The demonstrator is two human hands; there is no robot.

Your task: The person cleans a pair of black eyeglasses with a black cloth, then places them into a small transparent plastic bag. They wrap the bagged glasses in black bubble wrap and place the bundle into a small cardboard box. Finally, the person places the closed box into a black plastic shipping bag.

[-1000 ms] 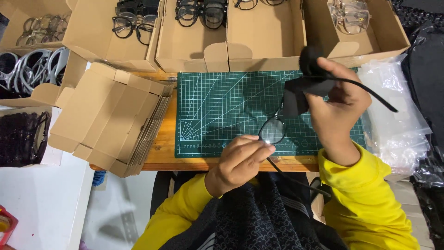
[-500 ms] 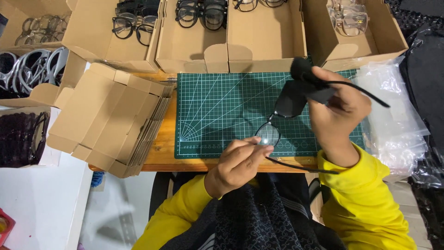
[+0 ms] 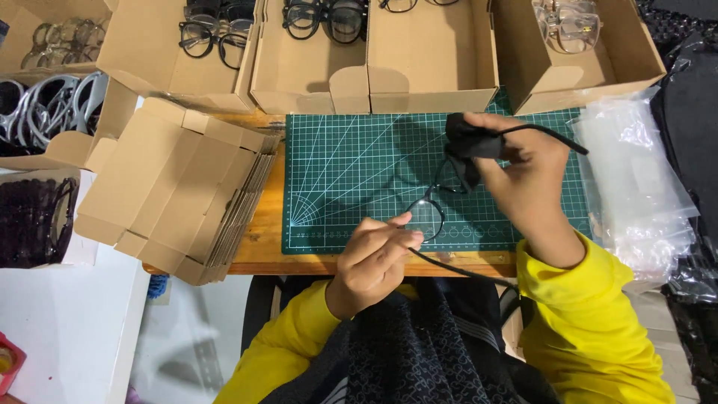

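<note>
Glasses (image 3: 432, 203), thin black frame, held above the green cutting mat (image 3: 351, 179), toward its near edge. Pinched at 1 arm by left hand (image 3: 372, 258), thumb and forefinger pressed together on it, other fingers curled under. Gripped at the other end by right hand (image 3: 532, 179), fingers closed around a black cloth (image 3: 467, 146) bunched against 1 lens, 2nd arm sticking out past the knuckles toward the mat's right edge. Stack of flat cardboard boxes (image 3: 179, 187) at the worktop's left edge, just beside the mat. Row of open cardboard boxes (image 3: 374, 63) with more frames inside along the far edge. Clear plastic bags (image 3: 636, 187) heaped at the right edge.
</note>
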